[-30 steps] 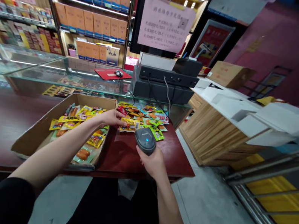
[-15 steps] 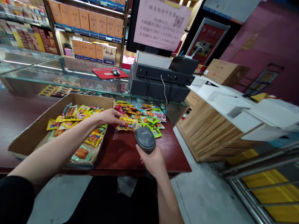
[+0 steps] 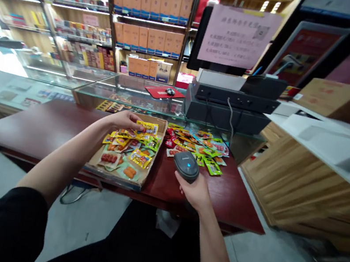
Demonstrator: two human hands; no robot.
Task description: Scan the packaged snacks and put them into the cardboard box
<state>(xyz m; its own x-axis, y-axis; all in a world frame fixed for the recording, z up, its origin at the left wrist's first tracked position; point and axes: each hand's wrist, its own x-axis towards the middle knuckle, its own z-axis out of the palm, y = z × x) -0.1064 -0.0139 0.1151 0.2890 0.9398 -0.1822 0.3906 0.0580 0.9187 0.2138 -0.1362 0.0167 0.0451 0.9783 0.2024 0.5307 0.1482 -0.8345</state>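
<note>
My left hand (image 3: 125,122) pinches a yellow snack packet (image 3: 148,129) above the far part of an open cardboard box (image 3: 151,168). Several packaged snacks lie in that box, among them a yellow packet (image 3: 140,158) and a clear pack of small reddish sausages (image 3: 110,158). My right hand (image 3: 196,191) is wrapped round the handle of a dark grey barcode scanner (image 3: 185,165), and a small blue light glows on its top. Beyond the scanner, a loose pile of snack packets (image 3: 212,166) in green, red and yellow lies on the dark red table.
The dark red table (image 3: 38,126) stands against a glass display counter (image 3: 114,89). On the counter are a monitor with a pink paper notice (image 3: 237,38), a black cash drawer (image 3: 228,113) and a mouse on a red mat (image 3: 158,91). A wooden cabinet (image 3: 307,184) stands at the right.
My left hand has carried the yellow packet leftward, from in front of the scanner to over the box. My view has turned left. The scanner stays in my right hand, and its blue light now shows.
</note>
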